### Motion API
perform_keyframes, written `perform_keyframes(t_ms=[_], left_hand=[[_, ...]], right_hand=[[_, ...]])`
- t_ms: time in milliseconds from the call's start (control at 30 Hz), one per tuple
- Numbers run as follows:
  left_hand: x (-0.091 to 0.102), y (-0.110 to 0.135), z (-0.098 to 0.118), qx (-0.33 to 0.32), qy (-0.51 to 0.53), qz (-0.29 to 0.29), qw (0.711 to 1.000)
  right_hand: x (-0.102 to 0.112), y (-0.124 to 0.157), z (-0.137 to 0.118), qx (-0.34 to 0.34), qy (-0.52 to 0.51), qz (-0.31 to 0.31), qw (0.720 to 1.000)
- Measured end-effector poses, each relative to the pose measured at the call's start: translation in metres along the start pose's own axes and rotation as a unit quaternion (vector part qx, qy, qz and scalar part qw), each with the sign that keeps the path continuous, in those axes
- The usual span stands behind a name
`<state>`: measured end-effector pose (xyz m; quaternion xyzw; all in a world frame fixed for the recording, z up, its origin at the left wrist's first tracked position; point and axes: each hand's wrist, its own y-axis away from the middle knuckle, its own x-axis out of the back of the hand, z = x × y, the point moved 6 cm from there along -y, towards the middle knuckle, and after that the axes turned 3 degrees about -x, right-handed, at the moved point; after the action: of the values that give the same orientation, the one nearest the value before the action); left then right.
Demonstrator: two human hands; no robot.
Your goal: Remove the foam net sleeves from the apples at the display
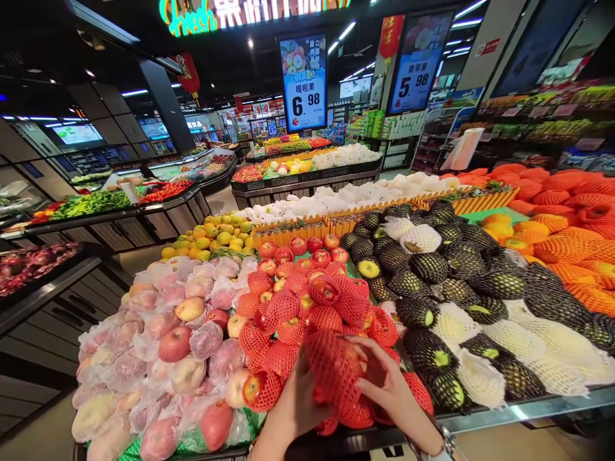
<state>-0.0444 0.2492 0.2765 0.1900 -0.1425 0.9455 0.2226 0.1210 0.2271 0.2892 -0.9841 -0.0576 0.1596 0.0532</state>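
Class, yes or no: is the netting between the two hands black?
No, the netting between the left hand and right hand is red.

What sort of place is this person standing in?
Most likely a supermarket's fruit and vegetable section: apples in red nets lie heaped in front, a lit price screen above shows 6.98, and another produce stand is behind.
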Motion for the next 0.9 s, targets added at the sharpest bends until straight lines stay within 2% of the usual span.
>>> perform_keyframes(t_ms=[100,233,433,533,567,600,667,700,733,767,833,900], left_hand=[[-0.005,-0.002,0.011,-0.016,-0.041,-0.035,0.998],[-0.005,0.002,0.006,0.058,-0.018,-0.001,0.998],[-0.003,0.009,0.001,0.104,-0.023,0.022,0.994],[0.012,0.018,0.005,0.071,-0.002,0.022,0.997],[0.021,0.022,0.006,0.048,0.023,0.048,0.997],[0.034,0.026,0.007,0.02,0.056,0.097,0.993],[0.061,0.036,0.004,-0.034,0.13,0.231,0.964],[0.07,0.039,0.0,-0.05,0.167,0.278,0.945],[0.073,0.04,-0.005,-0.053,0.199,0.292,0.934],[0.07,0.036,-0.011,-0.041,0.226,0.268,0.936],[0.048,0.026,-0.024,0.036,0.279,0.143,0.949],[0.018,0.021,-0.036,0.14,0.345,0.027,0.928]], right_hand=[[-0.004,0.006,0.008,0.005,-0.019,0.002,1.0],[-0.005,0.014,0.025,-0.016,-0.001,0.008,1.0],[0.001,0.022,0.058,0.011,0.059,0.088,0.994],[0.004,0.022,0.06,0.012,0.076,0.124,0.989],[0.005,0.022,0.056,0.019,0.079,0.128,0.988],[0.005,0.022,0.052,0.026,0.084,0.127,0.988],[0.005,0.021,0.042,0.039,0.105,0.111,0.987],[0.004,0.021,0.036,0.043,0.122,0.099,0.987],[0.003,0.02,0.031,0.048,0.143,0.086,0.985],[0.001,0.02,0.025,0.053,0.164,0.072,0.982],[-0.005,0.018,0.015,0.064,0.2,0.035,0.977],[-0.012,0.017,0.007,0.072,0.224,-0.015,0.972]])
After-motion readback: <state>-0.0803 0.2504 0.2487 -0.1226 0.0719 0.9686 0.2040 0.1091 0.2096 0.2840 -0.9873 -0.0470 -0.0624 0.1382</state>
